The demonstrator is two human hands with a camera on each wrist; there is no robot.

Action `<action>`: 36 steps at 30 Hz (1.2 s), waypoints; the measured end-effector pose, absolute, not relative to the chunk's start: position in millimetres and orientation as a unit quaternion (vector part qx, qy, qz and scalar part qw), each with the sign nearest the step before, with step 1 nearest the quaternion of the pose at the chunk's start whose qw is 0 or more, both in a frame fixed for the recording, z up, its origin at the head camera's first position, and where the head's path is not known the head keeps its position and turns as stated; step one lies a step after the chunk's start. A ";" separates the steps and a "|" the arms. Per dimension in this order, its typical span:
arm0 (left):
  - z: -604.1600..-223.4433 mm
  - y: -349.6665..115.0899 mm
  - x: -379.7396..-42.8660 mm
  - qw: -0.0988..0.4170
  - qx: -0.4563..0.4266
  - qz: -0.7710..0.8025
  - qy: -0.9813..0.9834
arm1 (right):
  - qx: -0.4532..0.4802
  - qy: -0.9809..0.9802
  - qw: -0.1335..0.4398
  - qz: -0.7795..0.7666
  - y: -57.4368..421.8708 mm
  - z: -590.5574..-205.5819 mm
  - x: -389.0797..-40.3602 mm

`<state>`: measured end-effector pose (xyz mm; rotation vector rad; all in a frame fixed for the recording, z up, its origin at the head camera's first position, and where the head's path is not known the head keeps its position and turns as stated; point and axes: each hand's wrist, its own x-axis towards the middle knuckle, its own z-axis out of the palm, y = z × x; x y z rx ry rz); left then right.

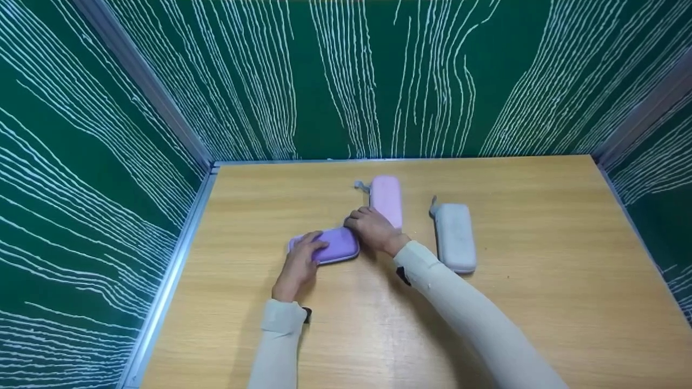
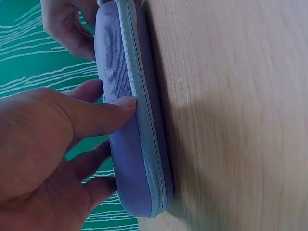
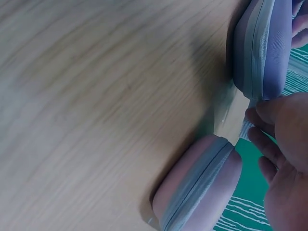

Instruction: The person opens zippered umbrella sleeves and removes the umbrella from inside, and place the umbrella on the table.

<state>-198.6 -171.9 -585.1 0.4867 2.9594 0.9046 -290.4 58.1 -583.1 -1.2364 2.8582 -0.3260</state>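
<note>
A purple zip case (image 1: pixel 336 246) with a grey zipper band lies flat on the table. My left hand (image 1: pixel 303 259) holds it at its left part, the thumb (image 2: pixel 120 113) along the near side and the other fingers over the top and far side. At the case's right end is my right hand (image 1: pixel 373 227), its thumb and forefinger pinched together at the zipper's end, where a bit of grey strap (image 3: pixel 251 103) shows; the fingers hide most of this pull. Just beyond the right hand lies a pink zip case (image 1: pixel 386 197), partly covered by that hand in the head view.
A grey zip case (image 1: pixel 456 237) lies to the right, near the right forearm. Both the pink and grey cases have a grey strap at the far left corner. Green panels (image 1: pixel 346 81) with white wavy lines border the wooden table (image 1: pixel 540 302) at the back and sides.
</note>
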 end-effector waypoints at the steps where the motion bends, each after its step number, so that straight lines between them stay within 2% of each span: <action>1: -584.8 -172.3 -198.6 0.007 0.157 0.290 0.944 | -0.398 0.912 -0.002 -0.100 57.9 -583.9 -290.0; 8: -584.7 -175.7 -198.2 0.024 0.168 0.299 0.939 | -0.410 0.907 -0.030 -0.086 57.9 -586.5 -287.4; 14: -586.7 -179.9 -198.3 0.019 0.192 0.290 0.937 | -0.430 0.897 -0.043 -0.091 58.7 -587.4 -287.4; 22: -587.9 -180.3 -199.5 0.021 0.196 0.286 0.938 | -0.427 0.901 -0.021 -0.065 57.6 -587.3 -293.1; 29: -587.2 -180.4 -197.9 0.018 0.201 0.292 0.935 | -0.395 0.915 0.041 -0.068 55.7 -586.8 -297.6; 36: -586.3 -182.1 -196.0 0.014 0.201 0.309 0.930 | -0.390 0.918 0.037 -0.056 55.8 -586.8 -298.5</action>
